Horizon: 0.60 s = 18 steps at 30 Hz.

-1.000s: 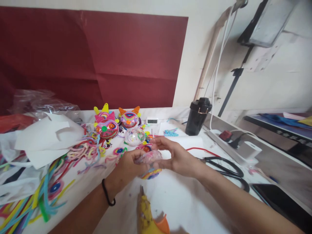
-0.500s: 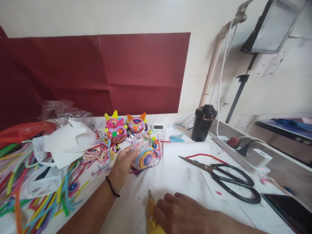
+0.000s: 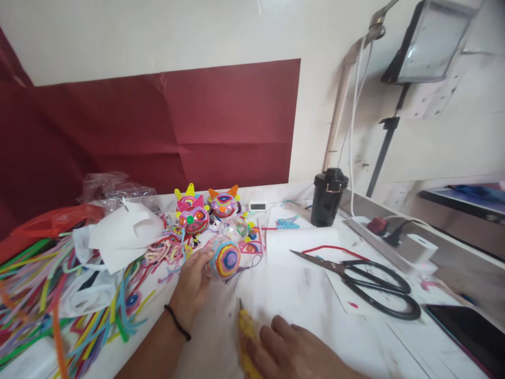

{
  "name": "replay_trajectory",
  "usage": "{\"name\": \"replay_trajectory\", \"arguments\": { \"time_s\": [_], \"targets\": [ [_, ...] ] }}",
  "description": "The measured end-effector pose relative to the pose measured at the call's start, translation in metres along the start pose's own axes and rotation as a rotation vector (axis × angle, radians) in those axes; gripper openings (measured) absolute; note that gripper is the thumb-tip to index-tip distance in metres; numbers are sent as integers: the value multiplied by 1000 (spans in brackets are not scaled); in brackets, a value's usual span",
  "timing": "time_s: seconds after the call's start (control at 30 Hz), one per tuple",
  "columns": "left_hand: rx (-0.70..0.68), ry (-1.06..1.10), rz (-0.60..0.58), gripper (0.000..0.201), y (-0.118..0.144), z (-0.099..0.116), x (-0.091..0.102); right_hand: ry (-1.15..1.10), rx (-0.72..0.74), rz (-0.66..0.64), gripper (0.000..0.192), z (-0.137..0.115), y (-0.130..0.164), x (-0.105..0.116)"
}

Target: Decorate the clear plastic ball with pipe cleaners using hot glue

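Observation:
In my left hand [image 3: 194,284], fingers closed, is a ball [image 3: 226,259] covered in coloured rings round a dark blue and purple centre. Behind it sits a clear ball [image 3: 233,228] with colourful bits. My right hand [image 3: 290,347] is curled at the near edge around a yellow tool [image 3: 248,337] with a thin pointed metal tip; the palm side is hidden. Decorated balls with pink ears [image 3: 193,217] and orange ears [image 3: 223,202] stand at the back.
Large black-handled scissors [image 3: 363,281] lie on white paper at right, beside a phone [image 3: 469,337]. A black bottle [image 3: 329,197], a small digital timer [image 3: 258,207] and a power strip [image 3: 379,239] are farther back. Coloured strips [image 3: 94,321] and white scraps [image 3: 122,234] fill the left.
My left hand has brought the ringed ball slightly nearer and turned its centre more towards me, uncovering the clear ball behind. My right hand stays at the yellow tool, its fingers shifted slightly.

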<state>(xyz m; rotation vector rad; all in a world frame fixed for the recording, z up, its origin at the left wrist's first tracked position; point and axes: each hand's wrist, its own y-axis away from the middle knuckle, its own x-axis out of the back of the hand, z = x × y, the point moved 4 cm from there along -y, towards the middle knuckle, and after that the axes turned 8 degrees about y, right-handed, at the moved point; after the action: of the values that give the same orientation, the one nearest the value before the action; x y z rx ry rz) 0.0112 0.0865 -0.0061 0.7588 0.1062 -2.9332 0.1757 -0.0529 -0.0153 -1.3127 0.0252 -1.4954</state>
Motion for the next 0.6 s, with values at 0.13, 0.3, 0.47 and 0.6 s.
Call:
{"name": "replay_trajectory", "arguments": {
  "time_s": [0.13, 0.3, 0.47, 0.6],
  "targets": [
    [31, 40, -40, 16, -3, -5, 6, -194, -57, -86, 16, 14, -6, 12],
    [43, 27, -79, 11, 6, -5, 2, -632, -249, 63, 30, 28, 4, 11],
    [25, -4, -111, 10, 15, -8, -5, -896, -395, 98, 32, 30, 17, -7],
    [5, -81, -160, 10, 18, -13, -6, -948, -431, 133, 31, 31, 18, -8]
  ]
}}
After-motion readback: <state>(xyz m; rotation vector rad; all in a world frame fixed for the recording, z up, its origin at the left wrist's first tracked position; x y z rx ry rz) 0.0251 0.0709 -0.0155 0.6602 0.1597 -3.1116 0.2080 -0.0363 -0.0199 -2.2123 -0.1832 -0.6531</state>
